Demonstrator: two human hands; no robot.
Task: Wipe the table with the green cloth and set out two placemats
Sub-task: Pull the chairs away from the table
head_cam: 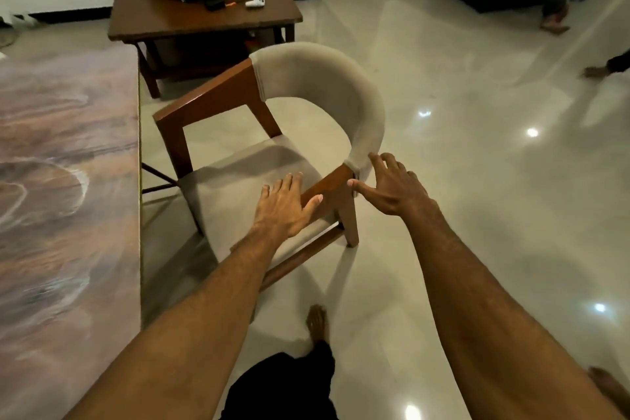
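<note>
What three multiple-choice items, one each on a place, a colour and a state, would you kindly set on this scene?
1. Where is the chair? A. right of the table, as seen; B. under it; C. behind the person.
2. What colour is the chair's padded back? A. green; B. beige; C. blue.
3. How are the hands? A. fists; B. gripping a cloth; C. open.
Key: 1A, the chair stands on the floor off the table's right edge; 2B, the padding is beige; 3C, the left hand and right hand have straight, spread fingers and hold nothing.
</note>
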